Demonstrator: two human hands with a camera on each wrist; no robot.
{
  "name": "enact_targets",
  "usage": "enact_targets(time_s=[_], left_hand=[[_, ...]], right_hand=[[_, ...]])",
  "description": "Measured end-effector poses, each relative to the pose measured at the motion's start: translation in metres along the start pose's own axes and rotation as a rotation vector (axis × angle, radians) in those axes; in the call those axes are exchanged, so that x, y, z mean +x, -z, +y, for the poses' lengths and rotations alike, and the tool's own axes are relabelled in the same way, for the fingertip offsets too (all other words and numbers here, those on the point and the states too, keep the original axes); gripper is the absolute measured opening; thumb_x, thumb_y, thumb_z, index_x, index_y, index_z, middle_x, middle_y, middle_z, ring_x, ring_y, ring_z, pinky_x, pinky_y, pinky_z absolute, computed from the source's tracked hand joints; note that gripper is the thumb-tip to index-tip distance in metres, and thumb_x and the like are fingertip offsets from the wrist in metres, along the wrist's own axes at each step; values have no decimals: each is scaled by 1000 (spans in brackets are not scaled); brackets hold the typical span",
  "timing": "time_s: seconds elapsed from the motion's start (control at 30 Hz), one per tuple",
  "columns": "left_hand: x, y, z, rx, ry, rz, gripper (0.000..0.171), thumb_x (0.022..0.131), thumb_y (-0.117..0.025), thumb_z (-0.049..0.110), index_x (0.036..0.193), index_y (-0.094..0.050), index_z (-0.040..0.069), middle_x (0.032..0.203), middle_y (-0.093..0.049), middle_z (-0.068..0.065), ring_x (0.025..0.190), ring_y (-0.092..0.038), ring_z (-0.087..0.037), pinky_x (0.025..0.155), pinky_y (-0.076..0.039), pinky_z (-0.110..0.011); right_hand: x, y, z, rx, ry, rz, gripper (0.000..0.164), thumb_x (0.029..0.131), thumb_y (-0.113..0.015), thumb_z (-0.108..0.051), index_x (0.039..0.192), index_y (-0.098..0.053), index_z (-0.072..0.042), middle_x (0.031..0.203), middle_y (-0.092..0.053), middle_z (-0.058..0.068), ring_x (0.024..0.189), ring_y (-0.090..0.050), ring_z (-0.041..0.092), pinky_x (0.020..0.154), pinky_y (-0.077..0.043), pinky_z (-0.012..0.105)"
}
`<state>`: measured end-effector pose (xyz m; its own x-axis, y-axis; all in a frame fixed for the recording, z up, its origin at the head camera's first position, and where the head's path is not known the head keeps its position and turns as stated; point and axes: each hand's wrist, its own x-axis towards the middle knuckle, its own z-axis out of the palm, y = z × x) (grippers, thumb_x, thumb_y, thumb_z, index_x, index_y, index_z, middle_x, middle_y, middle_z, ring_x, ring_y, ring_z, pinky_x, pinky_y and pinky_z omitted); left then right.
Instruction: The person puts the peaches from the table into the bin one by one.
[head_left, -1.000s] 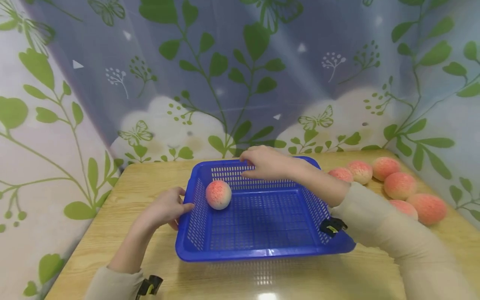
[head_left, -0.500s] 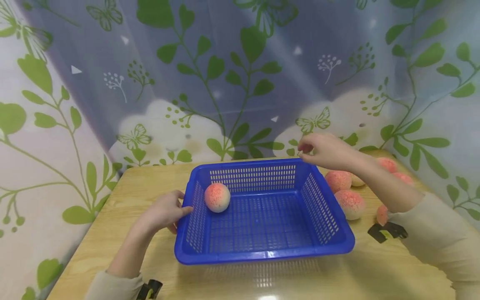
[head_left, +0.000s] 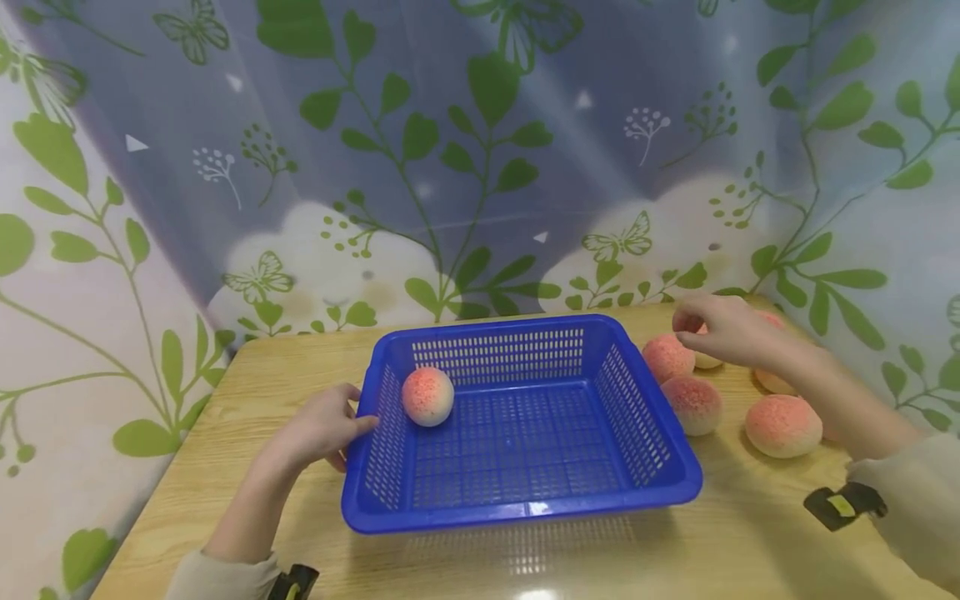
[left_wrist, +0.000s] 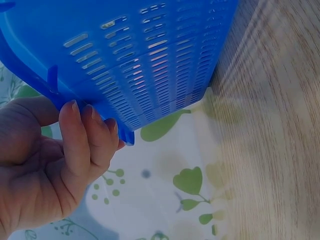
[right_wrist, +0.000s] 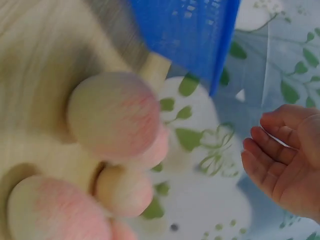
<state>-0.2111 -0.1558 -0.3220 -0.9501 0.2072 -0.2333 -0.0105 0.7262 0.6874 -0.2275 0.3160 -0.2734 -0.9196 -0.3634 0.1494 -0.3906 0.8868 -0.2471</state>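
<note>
A blue plastic basket (head_left: 517,511) with slotted walls stands mid-table, holding one pink-and-cream peach (head_left: 428,397) near its left wall. My left hand (head_left: 322,427) grips the basket's left rim; in the left wrist view its fingers (left_wrist: 75,135) curl under the lip from outside. My right hand (head_left: 722,327), with loosely bent fingers and nothing in them, hovers above the group of peaches to the right of the basket. Closest to the basket's right side lie one peach (head_left: 692,405) and another peach (head_left: 668,358) behind it. The hand and forearm partly hide others at the back.
A separate peach (head_left: 783,426) lies farther right, below the right forearm. The wooden table (head_left: 285,517) meets a leaf-patterned cloth (head_left: 487,208) at the back, and similar cloth hangs at both sides.
My right hand has moved rightward from over the basket's back rim to above the peaches, its forearm uncovering the basket's right side. My left hand keeps its grip on the rim.
</note>
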Motion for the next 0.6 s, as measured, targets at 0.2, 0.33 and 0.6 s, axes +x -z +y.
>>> enact_targets(time_s=[0.2, 0.33, 0.6], left_hand=[[-1, -2, 0, 0, 11, -6, 46, 91, -56, 9, 126, -37, -15, 77, -58, -17, 53, -62, -21, 46, -55, -33], [-1, -1, 0, -5, 8, -7, 44, 91, -56, 9, 124, -39, -14, 76, -57, -17, 53, -62, -21, 46, -55, -33], [-2, 2, -1, 12, -1, 6, 46, 91, -57, 10, 125, -38, -15, 75, -58, -16, 53, -62, -20, 46, -55, -33]], right_hand=[[-19, -12, 25, -61, 61, -42, 23, 79, -71, -8, 99, -64, 0, 91, -64, 5, 85, -62, 26, 71, -53, 42], [-29, -24, 35, -71, 149, -103, 33, 75, -73, -5, 106, -61, 0, 96, -60, 6, 86, -61, 23, 69, -54, 35], [-33, -42, 42, -215, 272, -126, 46, 70, -75, -8, 114, -60, -5, 107, -57, 9, 87, -59, 23, 61, -51, 30]])
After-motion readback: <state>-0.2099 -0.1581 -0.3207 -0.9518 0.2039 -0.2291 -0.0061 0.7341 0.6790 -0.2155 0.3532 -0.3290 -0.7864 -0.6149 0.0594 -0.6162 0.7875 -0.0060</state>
